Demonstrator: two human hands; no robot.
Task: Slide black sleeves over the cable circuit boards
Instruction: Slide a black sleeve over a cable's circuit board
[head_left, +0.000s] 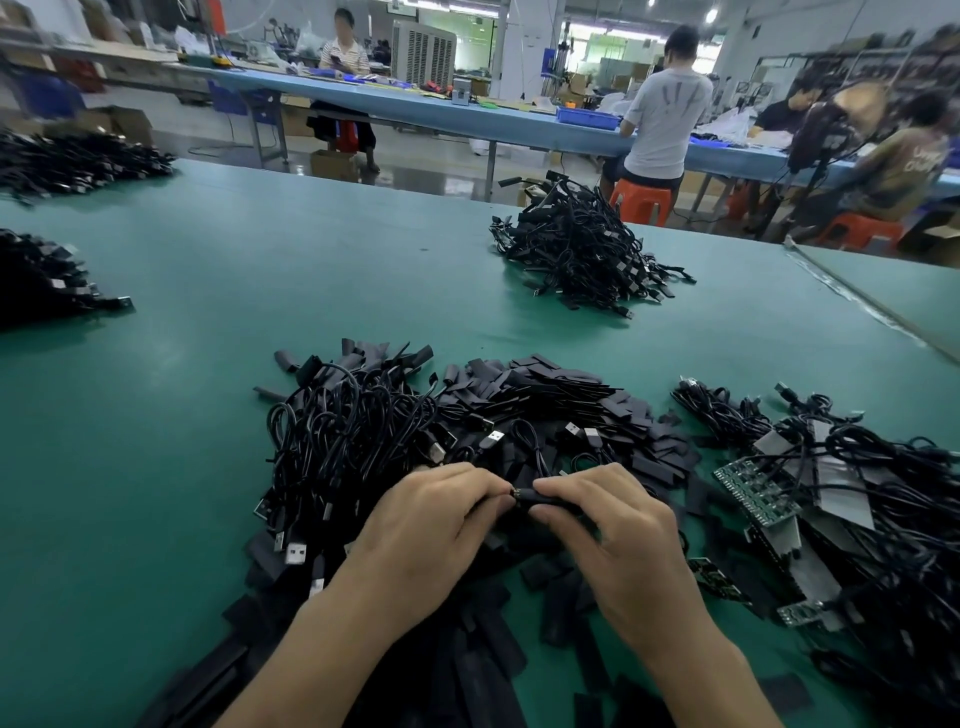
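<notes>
A wide green table (208, 364) fills a factory hall, with workers (665, 104) seated on orange stools (641, 200) at a long blue bench (467, 117) across the top of the frame. At lower centre a person's two hands meet over a heap of black cables (353, 431). The left hand (431, 525) and the right hand (613, 530) both have their fingers curled, pinching a single black sleeve (545, 496) between them, one hand at each end, just above the heap. Whether a board sits inside it cannot be told. Loose flat sleeves (561, 400) lie spread behind the hands and toward the bottom edge. At the right, green circuit boards (753, 488) on their cables lie in a tangled stack. Another cable pile (576, 249) sits at upper centre, well apart, and two more piles (41, 280) touch the left edge.
</notes>
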